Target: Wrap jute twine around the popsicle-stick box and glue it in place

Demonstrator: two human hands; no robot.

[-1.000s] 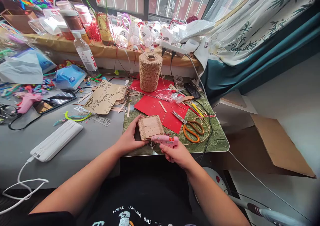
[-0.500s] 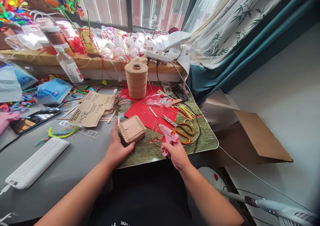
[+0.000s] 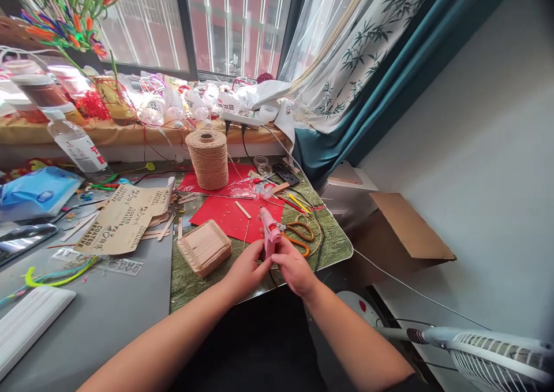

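Tabletop: left hand (image 3: 247, 269) joined glue gun (image 3: 270, 233).

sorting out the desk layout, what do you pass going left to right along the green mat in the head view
popsicle-stick box → left hand → pink glue gun → right hand → orange scissors

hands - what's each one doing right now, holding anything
Left hand: closed on the lower part of the pink glue gun.
Right hand: closed on the same glue gun's handle, nozzle pointing up and away.
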